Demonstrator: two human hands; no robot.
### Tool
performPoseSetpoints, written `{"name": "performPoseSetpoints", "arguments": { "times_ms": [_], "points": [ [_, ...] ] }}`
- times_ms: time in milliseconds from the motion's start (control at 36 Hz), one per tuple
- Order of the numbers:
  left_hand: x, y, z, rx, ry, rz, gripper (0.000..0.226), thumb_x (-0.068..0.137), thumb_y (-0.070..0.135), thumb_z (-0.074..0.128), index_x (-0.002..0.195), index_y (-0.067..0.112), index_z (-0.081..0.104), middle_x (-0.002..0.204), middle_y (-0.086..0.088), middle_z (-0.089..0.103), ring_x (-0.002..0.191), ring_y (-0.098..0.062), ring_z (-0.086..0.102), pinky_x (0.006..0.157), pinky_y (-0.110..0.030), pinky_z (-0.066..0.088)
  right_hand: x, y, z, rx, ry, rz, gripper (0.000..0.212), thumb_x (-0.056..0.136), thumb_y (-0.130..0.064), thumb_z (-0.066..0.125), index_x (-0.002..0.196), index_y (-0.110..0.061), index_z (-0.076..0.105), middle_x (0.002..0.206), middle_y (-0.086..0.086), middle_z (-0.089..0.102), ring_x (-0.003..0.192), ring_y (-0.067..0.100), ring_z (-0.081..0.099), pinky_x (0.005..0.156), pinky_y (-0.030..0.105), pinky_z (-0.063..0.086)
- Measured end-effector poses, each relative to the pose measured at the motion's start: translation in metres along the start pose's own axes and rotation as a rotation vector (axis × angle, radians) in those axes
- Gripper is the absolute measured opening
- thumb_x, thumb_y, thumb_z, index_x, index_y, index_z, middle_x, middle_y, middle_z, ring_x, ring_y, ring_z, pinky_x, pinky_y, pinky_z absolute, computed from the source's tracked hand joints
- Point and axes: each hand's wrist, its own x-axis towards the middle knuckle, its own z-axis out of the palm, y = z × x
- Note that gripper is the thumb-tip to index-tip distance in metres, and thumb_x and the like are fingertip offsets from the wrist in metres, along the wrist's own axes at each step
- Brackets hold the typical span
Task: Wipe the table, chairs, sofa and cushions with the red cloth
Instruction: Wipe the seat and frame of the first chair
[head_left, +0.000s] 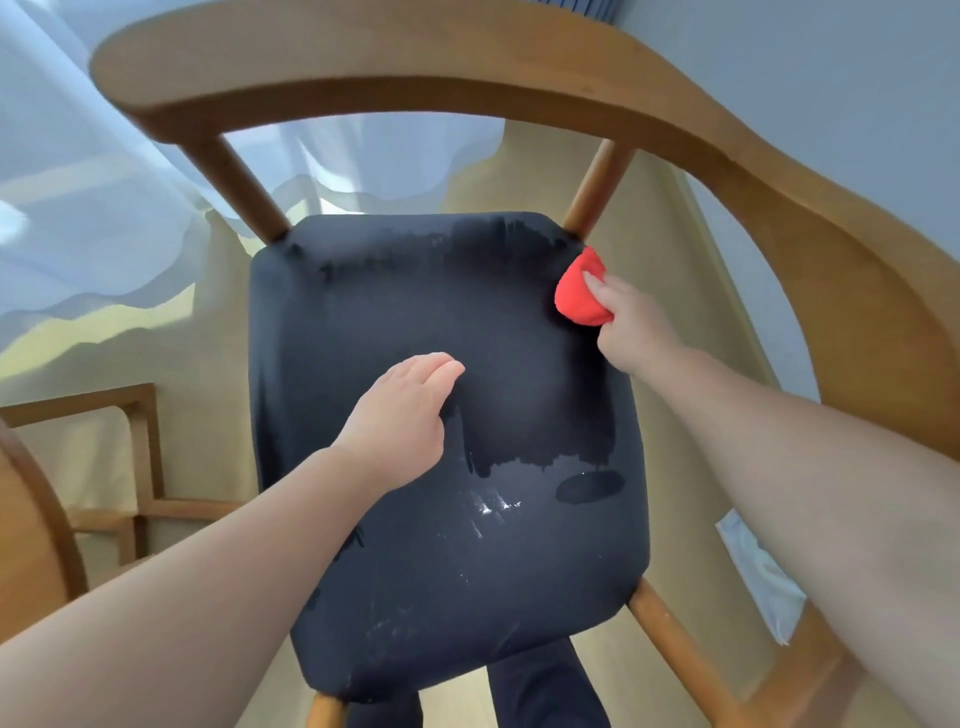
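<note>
Right hand presses red cloth on chair seat; left hand rests flat.

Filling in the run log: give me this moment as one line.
step: wiping chair seat | right hand: grips red cloth at far-right corner | left hand: rests on seat

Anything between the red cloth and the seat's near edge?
Nothing visible down the right side. The left hand rests flat on the chair seat, left of that path. The right hand holds the red cloth at the far right corner.
</note>
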Motion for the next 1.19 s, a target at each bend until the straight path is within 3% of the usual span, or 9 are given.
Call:
{"name": "performPoseSetpoints", "arguments": {
  "times_ms": [194,361,472,583,750,917,1028,1195],
  "points": [
    [-0.015,-0.003,-0.009,0.013,-0.011,-0.030,0.058,0.084,-0.001,0.043,0.140,0.010,0.042,0.145,0.000,0.040,0.135,-0.020,0.033,0.110,-0.026,0.023,-0.097,0.016,0.041,-0.066,-0.024,0.019,0.078,0.079,0.012,0.039,0.148,-0.025,0.036,0.160,-0.003,0.018,0.146,0.019,0.016,0.114,0.024,0.015],
    [-0.045,0.000,-0.024,0.008,-0.009,-0.027,0.057,0.083,-0.002,0.043,0.139,0.010,0.042,0.144,0.000,0.041,0.134,-0.021,0.033,0.109,-0.025,0.023,-0.164,0.004,0.065,-0.155,-0.281,0.139,0.077,0.085,0.003,0.040,0.152,-0.032,0.021,0.162,-0.003,0.006,0.147,0.024,0.014,0.114,0.031,0.020],
    [-0.074,0.004,-0.031,-0.008,-0.009,-0.025,0.057,0.083,-0.002,0.043,0.139,0.011,0.043,0.144,0.001,0.041,0.134,-0.020,0.034,0.109,-0.025,0.025,-0.180,-0.008,0.058,-0.040,-0.329,0.165,0.071,0.088,0.003,0.037,0.148,-0.034,0.032,0.160,-0.004,0.018,0.145,0.022,0.021,0.117,0.030,0.019],
    [-0.099,-0.006,-0.041,0.000,0.027,-0.028,0.057,0.082,-0.002,0.044,0.138,0.010,0.045,0.143,-0.001,0.043,0.133,-0.021,0.036,0.109,-0.027,0.027,-0.178,-0.028,0.048,-0.009,-0.239,0.048,0.077,0.081,0.009,0.033,0.147,-0.031,0.038,0.158,-0.009,0.022,0.145,0.014,0.021,0.118,0.025,0.015],
    [-0.130,-0.027,-0.042,0.006,0.065,-0.115,0.058,0.082,-0.001,0.043,0.140,0.010,0.042,0.145,-0.002,0.041,0.134,-0.022,0.034,0.110,-0.025,0.024,-0.151,-0.076,0.052,-0.130,-0.181,-0.155,0.078,0.082,0.010,0.033,0.149,-0.028,0.031,0.160,-0.005,0.015,0.147,0.019,0.011,0.118,0.027,0.010],
    [-0.165,-0.032,-0.014,-0.015,0.147,-0.238,0.055,0.086,0.002,0.049,0.139,0.013,0.044,0.143,0.000,0.044,0.132,-0.020,0.037,0.107,-0.022,0.024,-0.112,-0.115,0.071,-0.272,-0.152,-0.363,0.075,0.082,0.008,0.041,0.150,-0.022,0.030,0.160,0.004,0.015,0.146,0.025,0.013,0.114,0.032,0.017],
    [-0.182,-0.036,0.009,-0.022,0.170,-0.308,0.053,0.086,0.004,0.051,0.138,0.014,0.044,0.142,0.000,0.046,0.131,-0.020,0.039,0.107,-0.023,0.025,-0.093,-0.120,0.087,-0.371,-0.148,-0.389,0.080,0.080,0.009,0.042,0.151,-0.023,0.025,0.161,0.004,0.012,0.146,0.029,0.010,0.114,0.045,0.022],
    [-0.205,-0.034,0.028,-0.067,0.191,-0.381,0.051,0.083,0.000,0.052,0.134,0.009,0.049,0.137,-0.007,0.050,0.127,-0.026,0.044,0.107,-0.034,0.034,-0.123,-0.094,0.114,-0.437,-0.183,-0.436,0.089,0.073,0.012,0.049,0.152,-0.021,0.022,0.160,0.004,0.014,0.145,0.026,0.014,0.111,0.045,0.023]
  ]
}}
